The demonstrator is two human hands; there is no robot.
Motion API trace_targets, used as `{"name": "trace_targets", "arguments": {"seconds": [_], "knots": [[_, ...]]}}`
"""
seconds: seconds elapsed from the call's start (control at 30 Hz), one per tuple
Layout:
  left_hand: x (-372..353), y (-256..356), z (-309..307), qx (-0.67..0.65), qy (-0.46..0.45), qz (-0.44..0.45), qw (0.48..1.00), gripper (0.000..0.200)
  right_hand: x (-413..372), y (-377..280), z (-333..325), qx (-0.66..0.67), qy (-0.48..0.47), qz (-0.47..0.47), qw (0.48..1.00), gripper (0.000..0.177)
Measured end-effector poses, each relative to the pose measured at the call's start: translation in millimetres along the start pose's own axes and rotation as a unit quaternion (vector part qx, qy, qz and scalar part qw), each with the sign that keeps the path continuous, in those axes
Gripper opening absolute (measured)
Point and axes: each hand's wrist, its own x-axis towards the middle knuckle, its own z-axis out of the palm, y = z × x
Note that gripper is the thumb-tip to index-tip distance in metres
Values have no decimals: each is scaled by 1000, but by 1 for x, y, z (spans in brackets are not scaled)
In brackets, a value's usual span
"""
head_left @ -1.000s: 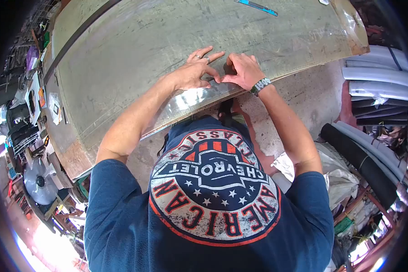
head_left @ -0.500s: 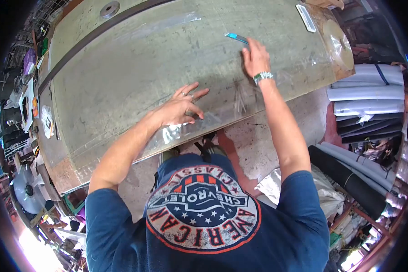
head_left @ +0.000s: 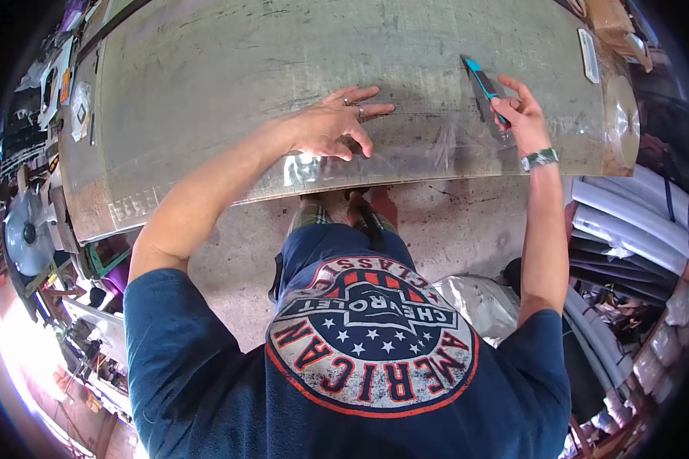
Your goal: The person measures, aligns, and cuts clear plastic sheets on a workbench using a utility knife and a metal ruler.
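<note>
My left hand (head_left: pixel 337 126) rests near the table's front edge, fingers spread over a clear plastic sheet (head_left: pixel 302 170), with rings on two fingers. The sheet glints below the palm and lies along that edge. To the right, my right hand (head_left: pixel 522 116) grips a blue and black utility knife (head_left: pixel 482 83) between thumb and fingers, index finger raised. Its tip points away from me, over the worn green-grey table top (head_left: pixel 230 73). A metal-band watch (head_left: pixel 540 159) circles the right wrist.
A white-framed strip (head_left: pixel 588 55) lies at the table's right end, near a clear round disc (head_left: pixel 622 115). Wrapped rolls (head_left: pixel 635 222) are stacked on the right. A fan (head_left: pixel 29 233) and clutter stand on the left. A small plastic packet (head_left: pixel 81 111) lies at the table's left side.
My right hand has turned, its fingers now curled around the knife with the tip angled away from me. The view has shifted along the table. My left hand stays spread on the plastic sheet.
</note>
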Motion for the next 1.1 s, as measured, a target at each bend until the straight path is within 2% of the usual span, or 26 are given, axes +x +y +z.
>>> {"name": "trace_targets", "arguments": {"seconds": [0.07,0.17,0.2,0.3,0.33,0.43,0.47,0.57,0.6,0.7,0.8,0.9,1.07,1.1], "knots": [[1,1,0,-14,-3,7,1000,35,-26,-22,8,187,-40,58,980,35],[2,-6,7,11,4,18,1000,35,-32,-49,21,318,-66,35,945,39],[2,-5,5,17,2,16,1000,35,-31,-52,28,340,-67,-26,938,41],[2,-4,6,22,-3,10,1000,35,-7,-49,38,142,21,-118,983,49],[2,-5,6,17,-1,14,1000,35,5,-44,42,16,101,-143,985,51],[2,-8,8,20,1,18,1000,36,23,-51,42,-271,151,-130,942,51],[3,-7,8,29,1,19,999,36,38,-36,38,-308,174,-135,926,54],[0,-12,11,23,6,24,999,36,53,-13,35,-284,133,-112,943,61],[0,-13,13,14,9,29,999,37,36,-23,44,-268,150,-79,948,65],[2,-14,14,25,-1,18,1000,37,-55,-56,80,-196,156,-94,964,62],[0,-12,12,26,1,25,999,36,-157,-58,137,-101,141,-115,978,45],[0,-16,14,31,7,44,999,36,-198,-17,209,47,158,-128,978,23],[0,-14,14,39,-2,33,999,37,-181,13,259,-72,168,-258,949,17],[1,-14,14,44,-5,29,999,37,-177,14,260,-91,161,-248,951,20]]}}
